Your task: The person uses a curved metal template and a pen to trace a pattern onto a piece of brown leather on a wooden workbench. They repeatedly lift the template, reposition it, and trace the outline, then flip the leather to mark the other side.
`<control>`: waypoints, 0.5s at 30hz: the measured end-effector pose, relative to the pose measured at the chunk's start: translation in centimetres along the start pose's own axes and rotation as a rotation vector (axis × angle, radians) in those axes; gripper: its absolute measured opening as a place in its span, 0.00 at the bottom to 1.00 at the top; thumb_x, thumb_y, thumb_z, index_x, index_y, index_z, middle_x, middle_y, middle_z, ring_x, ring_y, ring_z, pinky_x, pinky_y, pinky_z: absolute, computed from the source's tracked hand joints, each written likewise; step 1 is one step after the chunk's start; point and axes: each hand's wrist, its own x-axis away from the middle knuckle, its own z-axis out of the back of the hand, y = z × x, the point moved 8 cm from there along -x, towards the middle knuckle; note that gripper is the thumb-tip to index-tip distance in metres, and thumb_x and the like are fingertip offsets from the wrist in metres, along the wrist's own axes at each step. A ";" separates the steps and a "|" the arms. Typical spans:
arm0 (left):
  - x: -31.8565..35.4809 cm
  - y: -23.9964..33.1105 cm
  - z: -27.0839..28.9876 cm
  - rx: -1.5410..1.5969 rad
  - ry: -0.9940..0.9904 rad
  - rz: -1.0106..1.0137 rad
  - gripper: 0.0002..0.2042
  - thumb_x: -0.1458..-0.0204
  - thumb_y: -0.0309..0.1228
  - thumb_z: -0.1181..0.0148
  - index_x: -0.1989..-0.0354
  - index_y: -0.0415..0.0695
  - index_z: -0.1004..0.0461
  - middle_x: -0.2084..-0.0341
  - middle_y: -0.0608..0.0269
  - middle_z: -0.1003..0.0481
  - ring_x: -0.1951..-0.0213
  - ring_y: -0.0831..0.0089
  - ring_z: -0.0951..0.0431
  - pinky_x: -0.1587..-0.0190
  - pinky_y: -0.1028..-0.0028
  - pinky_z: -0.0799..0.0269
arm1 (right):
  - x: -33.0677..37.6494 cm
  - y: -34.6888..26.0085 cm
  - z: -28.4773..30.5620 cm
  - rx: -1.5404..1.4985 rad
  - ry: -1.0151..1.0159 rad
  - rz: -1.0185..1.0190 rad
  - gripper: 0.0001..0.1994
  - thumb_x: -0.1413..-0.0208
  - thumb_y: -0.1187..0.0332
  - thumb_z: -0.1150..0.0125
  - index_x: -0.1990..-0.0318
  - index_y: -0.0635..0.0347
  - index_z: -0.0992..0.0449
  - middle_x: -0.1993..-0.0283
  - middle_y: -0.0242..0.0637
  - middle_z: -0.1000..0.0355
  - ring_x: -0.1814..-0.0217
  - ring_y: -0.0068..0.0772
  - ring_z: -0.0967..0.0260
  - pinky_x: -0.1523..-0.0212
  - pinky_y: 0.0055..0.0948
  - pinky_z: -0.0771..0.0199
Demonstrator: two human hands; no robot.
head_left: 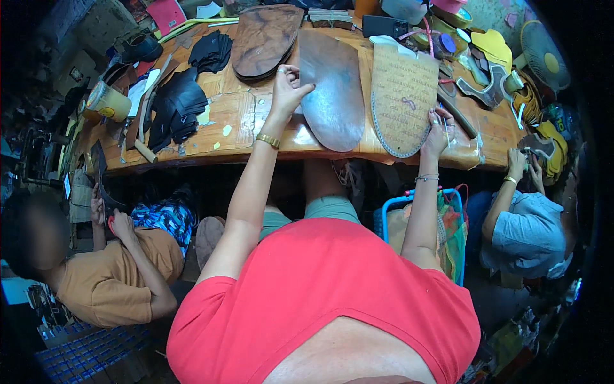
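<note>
A smooth dark brown leather piece [334, 96] with a rounded near end lies in front of me on the wooden table. My left hand [289, 89] grips its left edge, with the thumb on top and the fingers curled. To the right is a tan card pattern [403, 83] of similar shape, covered in handwriting, with small holes along its curved edge. Closed at the pattern's lower right edge, my right hand [439, 131] holds a thin pale pen-like stick [447, 136]. What its tip touches is hard to make out.
Stacked brown leather pieces [263, 41] lie beyond my left hand. Black cut pieces [178, 105] and a yellowish jar [107, 102] stand left. A dark rod [462, 118] lies right of the pattern. Co-workers sit at both sides; the left one holds red-handled scissors [114, 221].
</note>
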 end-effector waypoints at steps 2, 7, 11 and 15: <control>1.3 1.5 -0.1 0.116 -0.032 0.092 0.26 0.58 0.13 0.37 0.52 0.40 0.43 0.60 0.57 0.28 0.57 0.70 0.25 0.54 0.74 0.26 | -0.2 -0.6 0.6 0.161 -0.037 0.071 0.10 0.52 0.85 0.39 0.63 0.63 0.28 0.62 0.35 0.28 0.61 0.24 0.29 0.57 0.21 0.27; 4.7 3.0 2.6 0.143 -0.100 0.210 0.29 0.58 0.15 0.35 0.48 0.39 0.44 0.57 0.55 0.28 0.55 0.70 0.25 0.53 0.74 0.27 | -0.5 -2.4 0.3 0.778 -0.112 0.218 0.03 0.49 0.78 0.40 0.66 0.66 0.26 0.68 0.39 0.26 0.66 0.28 0.28 0.63 0.26 0.28; 6.2 2.8 4.0 -0.085 -0.122 0.340 0.28 0.54 0.24 0.34 0.45 0.38 0.42 0.65 0.60 0.25 0.69 0.77 0.24 0.70 0.81 0.28 | 0.9 -6.8 -3.5 1.077 -0.137 0.471 0.09 0.41 0.68 0.47 0.63 0.65 0.23 0.70 0.47 0.25 0.68 0.38 0.26 0.65 0.33 0.29; 5.1 1.7 5.9 -0.271 -0.157 0.354 0.29 0.51 0.33 0.35 0.44 0.34 0.39 0.70 0.59 0.24 0.73 0.79 0.24 0.81 0.81 0.29 | 0.9 -6.9 -6.7 0.612 -0.176 0.271 0.16 0.37 0.65 0.53 0.51 0.70 0.29 0.59 0.50 0.24 0.63 0.38 0.24 0.59 0.31 0.26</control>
